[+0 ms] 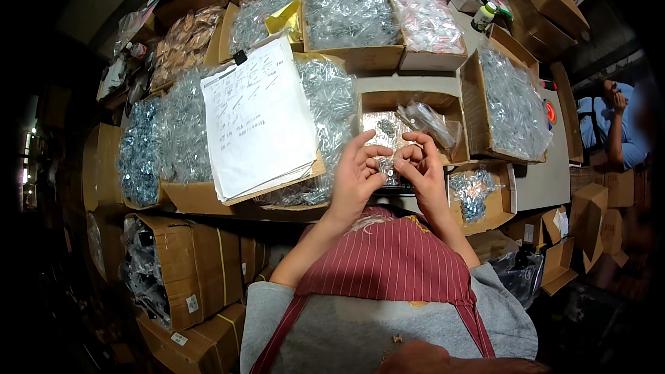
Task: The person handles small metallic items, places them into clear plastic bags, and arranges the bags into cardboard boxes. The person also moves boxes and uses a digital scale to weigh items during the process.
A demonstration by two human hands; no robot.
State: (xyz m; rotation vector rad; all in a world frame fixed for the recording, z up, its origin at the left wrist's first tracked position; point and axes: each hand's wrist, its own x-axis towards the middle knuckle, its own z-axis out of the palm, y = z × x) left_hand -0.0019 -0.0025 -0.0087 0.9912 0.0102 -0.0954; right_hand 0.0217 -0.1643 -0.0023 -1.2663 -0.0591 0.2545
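Observation:
My left hand (357,174) and my right hand (424,170) face each other at the table's near edge, fingers curled inward. Thumb and fingertips of the right hand are pinched together; those of the left bend toward them. Small shiny metal pieces (389,166) show between the hands, but what each one grips is too small to make out. Just beyond stands an open cardboard box (388,100) with small metal parts and clear plastic bags (428,123) in it. Beside my right hand, a shallow cardboard tray (500,209) holds loose bluish metal parts (474,194).
Boxes of bagged hardware (352,14) line the table's back. A clipboard with written sheets (260,118) lies across boxes at the left. Another box of clear bags (512,104) stands at the right, near a bottle (483,16). A seated person (627,121) is farther right.

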